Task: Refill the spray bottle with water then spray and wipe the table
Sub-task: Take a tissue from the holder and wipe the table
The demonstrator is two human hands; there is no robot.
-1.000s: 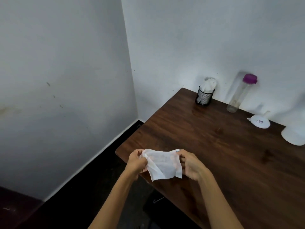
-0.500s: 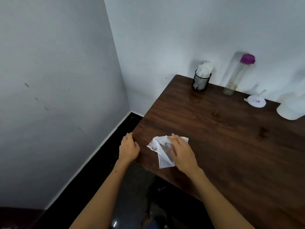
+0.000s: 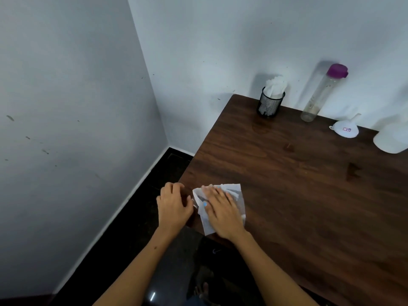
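From the head camera, a black mesh cup [image 3: 269,105] stands at the far left corner of the bench [image 3: 309,195], stuffed with white tissues [image 3: 276,86] that stick up above its rim. Just to its right stands a tall clear bottle [image 3: 318,96] with a purple cap [image 3: 337,70]; it looks nearly empty, with only a faint trace near its base. A small white funnel [image 3: 344,129] lies on the bench near the wall, its spout pointing up and back. At the right edge of the frame a white translucent container [image 3: 391,140] is cut off, and its contents cannot be made out.

The bench is dark brown wood grain, set against a pale wall, with a second pale wall to the left, a white skirting strip and a black floor [image 3: 123,239].

One white wipe [image 3: 223,202] lies flat at the near left corner of the bench. The right hand [image 3: 223,212] presses on it with fingers straight and spread. The left hand [image 3: 174,206] rests on the bench's corner edge just beside the wipe, fingers loosely curled, gripping nothing.

Counted: one cup, one bottle, one funnel, one white container, one wipe, two hands.
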